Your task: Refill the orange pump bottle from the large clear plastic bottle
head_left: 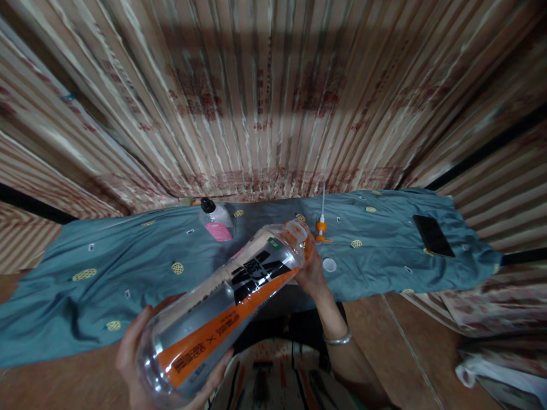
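A large clear plastic bottle [252, 285] with a silver, black and orange label lies slanted across my view, its neck up and to the right. My left hand [132, 347] is closed round its base, fingers on both sides. Near the neck, my right hand [311, 270] is wrapped round the shoulder end; the fingers are partly hidden behind the bottle. Just beyond that hand, an orange pump top [321, 228] with a long pale tube lies on the cloth. A small white round cap [329, 265] sits to the right of the wrist.
A blue-green cloth [171, 296] covers the long surface. Back left stands a clear bottle with a pink label [219, 229] and black top. At the right lies a black phone [433, 235]. Striped curtains [265, 102] hang behind, with dark bars at both sides.
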`<state>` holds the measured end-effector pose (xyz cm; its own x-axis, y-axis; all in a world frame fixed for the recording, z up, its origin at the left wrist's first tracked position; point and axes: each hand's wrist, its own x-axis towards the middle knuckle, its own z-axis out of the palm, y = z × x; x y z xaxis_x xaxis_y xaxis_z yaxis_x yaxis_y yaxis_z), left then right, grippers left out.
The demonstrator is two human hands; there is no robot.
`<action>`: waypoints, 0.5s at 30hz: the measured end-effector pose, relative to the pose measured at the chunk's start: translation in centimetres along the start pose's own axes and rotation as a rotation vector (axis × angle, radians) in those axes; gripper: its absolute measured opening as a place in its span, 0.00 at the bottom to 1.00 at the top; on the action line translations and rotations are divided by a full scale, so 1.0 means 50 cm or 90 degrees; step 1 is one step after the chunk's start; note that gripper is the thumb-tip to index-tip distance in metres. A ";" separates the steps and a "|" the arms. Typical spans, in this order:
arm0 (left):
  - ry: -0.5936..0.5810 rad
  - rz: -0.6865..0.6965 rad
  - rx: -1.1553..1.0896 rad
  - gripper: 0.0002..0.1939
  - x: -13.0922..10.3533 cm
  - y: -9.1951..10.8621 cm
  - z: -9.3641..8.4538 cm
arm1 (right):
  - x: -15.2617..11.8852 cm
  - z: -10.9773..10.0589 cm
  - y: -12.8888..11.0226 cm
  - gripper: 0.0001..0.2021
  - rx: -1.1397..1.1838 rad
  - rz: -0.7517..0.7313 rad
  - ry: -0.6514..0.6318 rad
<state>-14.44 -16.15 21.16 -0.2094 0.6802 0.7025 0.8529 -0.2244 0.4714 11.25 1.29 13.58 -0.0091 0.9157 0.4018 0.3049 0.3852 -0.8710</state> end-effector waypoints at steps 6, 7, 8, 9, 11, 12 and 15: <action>0.002 0.036 0.014 0.69 -0.003 -0.011 -0.001 | -0.001 0.006 0.000 0.38 0.018 -0.013 0.019; 0.003 0.043 0.013 0.69 -0.002 -0.011 0.000 | -0.001 0.006 0.000 0.38 0.023 -0.014 0.022; 0.002 0.044 0.010 0.70 -0.002 -0.010 0.000 | -0.001 0.006 -0.001 0.37 0.027 -0.014 0.022; -0.004 0.036 0.012 0.70 -0.002 -0.010 0.000 | 0.000 0.005 -0.001 0.37 0.026 -0.013 0.019; -0.007 0.003 0.015 0.70 -0.006 -0.010 0.000 | 0.000 0.002 -0.002 0.38 0.012 0.000 0.008; -0.007 -0.018 0.016 0.70 -0.008 -0.011 -0.001 | 0.001 0.000 -0.002 0.39 0.005 0.007 0.002; 0.008 -0.027 0.016 0.70 -0.011 -0.012 -0.001 | 0.001 -0.001 -0.001 0.41 0.001 0.018 -0.002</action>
<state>-14.87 -16.43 20.49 -0.2512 0.6802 0.6886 0.8550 -0.1777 0.4873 11.29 1.28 13.67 -0.0030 0.9268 0.3755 0.3033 0.3587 -0.8828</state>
